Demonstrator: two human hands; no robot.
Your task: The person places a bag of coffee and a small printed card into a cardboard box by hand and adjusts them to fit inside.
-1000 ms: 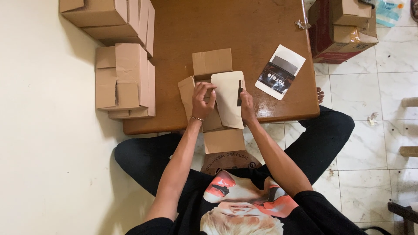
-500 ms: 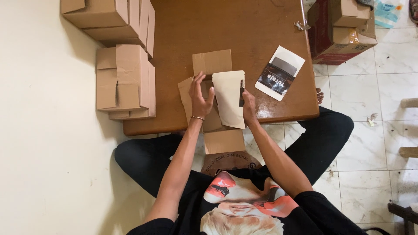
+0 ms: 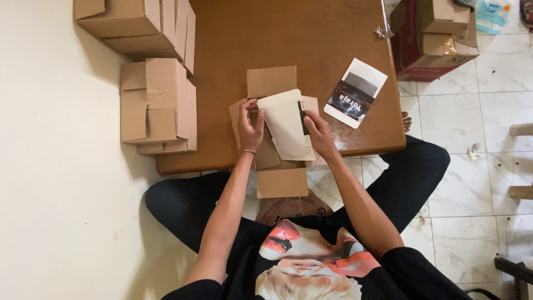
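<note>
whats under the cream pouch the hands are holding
An open cardboard box with its flaps spread flat on the wooden table lies under the pouch, held by the left hand and right hand. The pouch covers the box's inside, so any contents are hidden.

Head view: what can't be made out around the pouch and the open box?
- Inside of the open cardboard box: hidden by the cream pouch and both hands.
- Underside of the pouch: faces down, unseen.
- Left hand and right hand: fingertips partly tucked at the pouch edges; grip not clear.
- Stacked boxes: top stack cut by the upper edge.
- Carton on the floor: cut by the upper edge; contents unclear.
</note>
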